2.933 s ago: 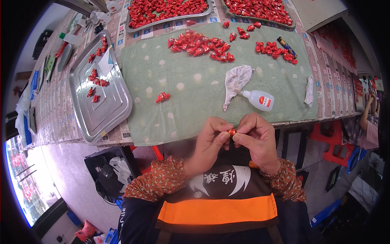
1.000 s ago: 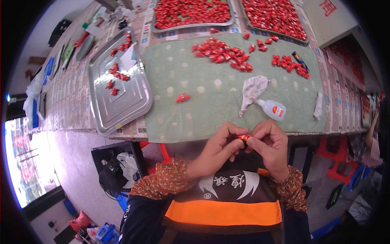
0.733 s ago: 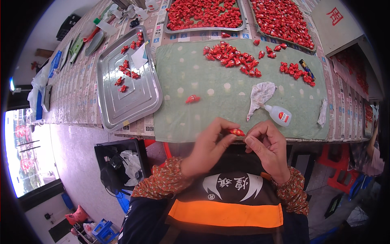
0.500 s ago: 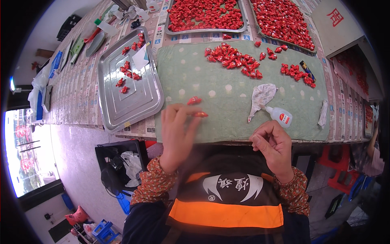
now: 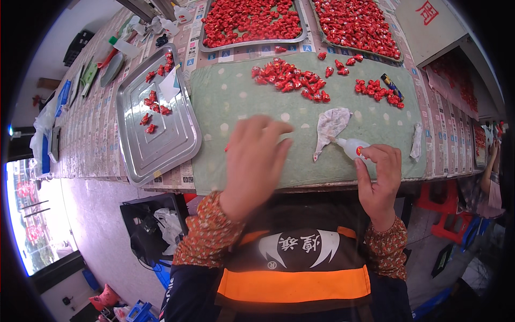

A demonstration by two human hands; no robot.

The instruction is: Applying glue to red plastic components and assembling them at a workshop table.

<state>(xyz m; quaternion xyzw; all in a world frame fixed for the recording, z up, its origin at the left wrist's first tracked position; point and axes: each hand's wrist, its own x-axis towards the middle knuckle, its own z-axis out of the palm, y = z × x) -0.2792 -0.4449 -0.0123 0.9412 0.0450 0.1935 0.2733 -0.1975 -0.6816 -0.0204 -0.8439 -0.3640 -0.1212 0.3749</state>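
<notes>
My left hand [image 5: 255, 166], slightly blurred, is over the left part of a green dotted cloth [image 5: 236, 96], its fingers stretched and apart. A sliver of a small red figurine [image 5: 227, 147] shows beside it; what lies beneath the palm is hidden. My right hand [image 5: 382, 185] pinches the base end of a white squeeze bottle [image 5: 351, 146] between thumb and fingers. The bottle lies on its side, its nozzle pointing left at a crumpled white tissue [image 5: 333, 123]. Beyond the hands, a loose pile of red figurines [image 5: 289, 76] and a smaller group [image 5: 375, 91] rest on the cloth.
A metal tray [image 5: 161, 137] with several red figurines and a white paper stands left. At the back are two trays crammed with figurines, one metal [image 5: 252, 42], one at right [image 5: 357, 27]. A dark tube [image 5: 391, 85] lies by the small group; a white box [image 5: 429, 27] stands far right.
My right hand has moved from beside the bottle onto its base. My left hand has shifted right across the cloth, covering where two red figurines lay. The whole view has shifted slightly.
</notes>
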